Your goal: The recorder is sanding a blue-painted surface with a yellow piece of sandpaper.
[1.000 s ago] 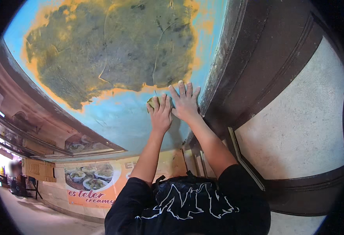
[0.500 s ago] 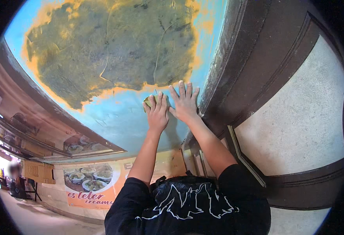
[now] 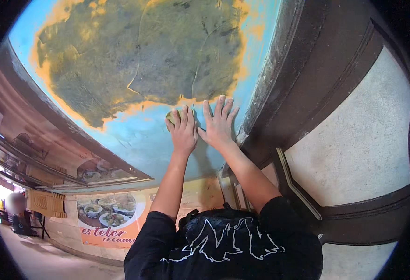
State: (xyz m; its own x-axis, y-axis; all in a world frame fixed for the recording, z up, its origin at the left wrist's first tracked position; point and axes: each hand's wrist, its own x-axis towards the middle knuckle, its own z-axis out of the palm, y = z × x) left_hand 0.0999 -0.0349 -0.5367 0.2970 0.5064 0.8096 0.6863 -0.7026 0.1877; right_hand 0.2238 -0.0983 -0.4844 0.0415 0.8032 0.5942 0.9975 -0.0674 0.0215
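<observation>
My left hand (image 3: 183,133) presses a yellow-green piece of sandpaper (image 3: 172,115) against the light-blue painted surface (image 3: 144,135), fingers laid over it and hiding most of it. Right beside it, my right hand (image 3: 219,127) lies flat on the same surface with its fingers spread and nothing in it. The thumb of that hand comes close to the left hand. Just beyond both sets of fingertips is a large grey-brown bare patch (image 3: 163,60) with a ragged orange edge.
To the right runs a dark wooden frame (image 3: 303,79) around a pale panel (image 3: 354,135). A glossy brown panel (image 3: 51,116) borders the left. Behind are a food poster (image 3: 107,219), stacked tan chairs (image 3: 48,204) and a person (image 3: 17,205) far left.
Both hands have shifted slightly left across the blue surface, the left one with the sandpaper beneath it. The view has moved a little, so the bare patch sits farther right.
</observation>
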